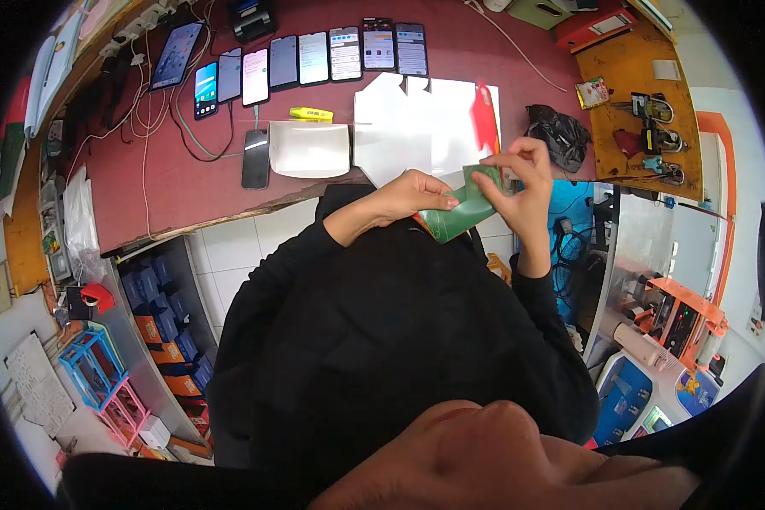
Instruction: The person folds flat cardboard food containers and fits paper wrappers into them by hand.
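A green card or packet [459,216] is held between both hands at the table's front edge. My left hand [410,195] pinches its left side between thumb and fingers. On the upper right part, my right hand [523,183] presses a small green piece [482,176] with the thumb and index finger. Just behind the hands lies a white sheet [399,127] with cut-out edges. A red item [484,119] rests on the sheet's right side, close behind my right hand.
Several phones [313,58] line the back of the red table [476,51]. Left of the sheet are a white tray [308,150], a dark phone [255,160] and a yellow highlighter [311,114]. A crumpled black bag [559,136] lies at right, near a wooden shelf [646,85].
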Motion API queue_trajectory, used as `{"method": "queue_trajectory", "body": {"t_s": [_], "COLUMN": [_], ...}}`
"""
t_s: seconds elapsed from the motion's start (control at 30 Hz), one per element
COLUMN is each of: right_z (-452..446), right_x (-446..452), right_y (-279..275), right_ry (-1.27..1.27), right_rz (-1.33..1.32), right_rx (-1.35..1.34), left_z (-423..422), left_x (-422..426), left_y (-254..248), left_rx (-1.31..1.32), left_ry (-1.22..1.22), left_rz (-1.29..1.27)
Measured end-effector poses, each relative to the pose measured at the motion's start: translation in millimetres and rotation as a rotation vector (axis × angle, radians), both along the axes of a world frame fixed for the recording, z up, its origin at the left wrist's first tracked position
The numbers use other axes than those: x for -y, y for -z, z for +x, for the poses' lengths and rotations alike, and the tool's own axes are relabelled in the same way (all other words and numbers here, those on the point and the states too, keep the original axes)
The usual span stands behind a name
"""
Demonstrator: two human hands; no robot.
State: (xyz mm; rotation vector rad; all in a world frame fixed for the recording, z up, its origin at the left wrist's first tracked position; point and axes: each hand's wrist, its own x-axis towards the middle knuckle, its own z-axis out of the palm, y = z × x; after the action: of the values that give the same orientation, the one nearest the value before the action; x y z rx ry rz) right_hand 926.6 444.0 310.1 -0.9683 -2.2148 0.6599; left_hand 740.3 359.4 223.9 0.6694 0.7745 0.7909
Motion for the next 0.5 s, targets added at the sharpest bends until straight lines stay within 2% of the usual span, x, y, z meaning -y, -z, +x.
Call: {"method": "queue_trajectory", "body": {"t_s": [0.03, 0.1, 0.13, 0.27, 0.37, 0.43, 0.47, 0.5], "right_z": [2.2, 9.0, 10.6, 17.5, 16.5, 8.5, 6.7, -3.8], "right_x": [-1.2, -4.5, -5.8, -11.8, -12.6, -12.8, -12.5, -10.1], "right_y": [0.7, 3.2, 4.9, 5.0, 4.2, 5.1, 10.3, 13.0], "right_ry": [0.003, -0.231, -0.233, -0.223, -0.277, -0.13, -0.077, -0.095], "right_rz": [-0.002, -0.35, -0.337, -0.287, -0.373, -0.126, -0.068, -0.076], "right_rx": [0.001, 0.034, 0.107, 0.126, 0.083, -0.169, -0.19, -0.194], "left_z": [0.0, -1.0, -1.2, 1.0, 7.2, 13.8, 14.4, 16.9], "left_x": [-0.1, -0.7, -1.4, -5.0, -6.8, -10.2, -14.0, -21.1], "left_y": [0.5, -2.2, -3.9, -5.3, -3.2, -13.6, -14.8, -17.0], "left_rx": [-0.032, -0.014, 0.001, 0.043, 0.013, -0.173, -0.416, -0.425], "left_ry": [0.03, 0.052, 0.07, 0.087, 0.086, -0.244, -0.359, -0.374], "left_rz": [0.012, 0.05, 0.09, 0.114, 0.203, 0.379, 0.431, 0.423]}}
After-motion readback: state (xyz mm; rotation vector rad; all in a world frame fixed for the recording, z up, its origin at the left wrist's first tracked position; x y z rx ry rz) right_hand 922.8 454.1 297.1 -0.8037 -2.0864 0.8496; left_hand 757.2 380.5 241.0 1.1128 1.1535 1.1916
